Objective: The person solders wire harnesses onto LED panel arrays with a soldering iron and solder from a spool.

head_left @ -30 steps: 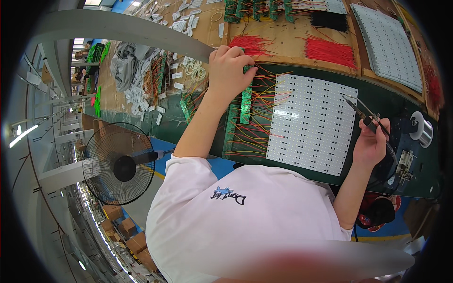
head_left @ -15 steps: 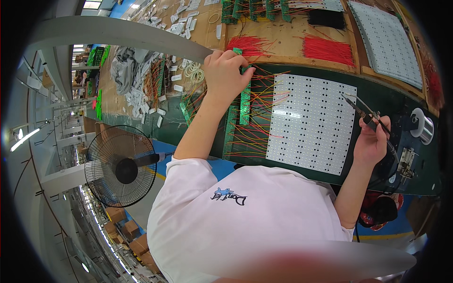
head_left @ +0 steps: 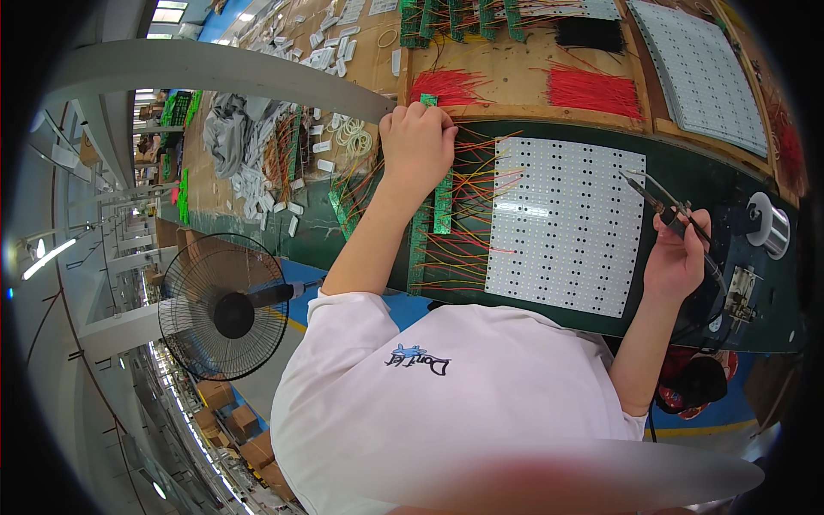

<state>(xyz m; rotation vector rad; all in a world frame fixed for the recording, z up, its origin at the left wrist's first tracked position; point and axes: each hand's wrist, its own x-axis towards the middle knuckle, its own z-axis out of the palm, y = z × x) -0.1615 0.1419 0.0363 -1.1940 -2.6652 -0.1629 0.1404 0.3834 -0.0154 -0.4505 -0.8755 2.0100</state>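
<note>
My left hand (head_left: pixel 418 148) lies over the upper part of a narrow green circuit board strip (head_left: pixel 443 206), its fingers curled round it. The strip shows above and below the hand; the fingertips are partly hidden. Red and yellow wires (head_left: pixel 468 184) run from the strips toward a white panel (head_left: pixel 566 227) with rows of dark dots. A second green strip (head_left: pixel 418 249) lies to the left, partly under my wrist. My right hand (head_left: pixel 675 257) is closed round a soldering iron (head_left: pixel 667 215), beside the panel's right edge. A thin silvery tip (head_left: pixel 657 186) points up-left alongside the iron's.
A solder spool (head_left: pixel 770 226) and a metal-topped stand (head_left: pixel 739 293) are at right. Wooden-edged trays hold red wires (head_left: pixel 592 93), black wires (head_left: pixel 592 34) and stacked white panels (head_left: pixel 699 77). White plastic pieces (head_left: pixel 249 184) litter the left. A fan (head_left: pixel 232 313) stands beside the table.
My left hand's thumb, stretched out to the right before, is now tucked in closer to the fingers. The right hand keeps the soldering iron in the same place. The view has shifted slightly.
</note>
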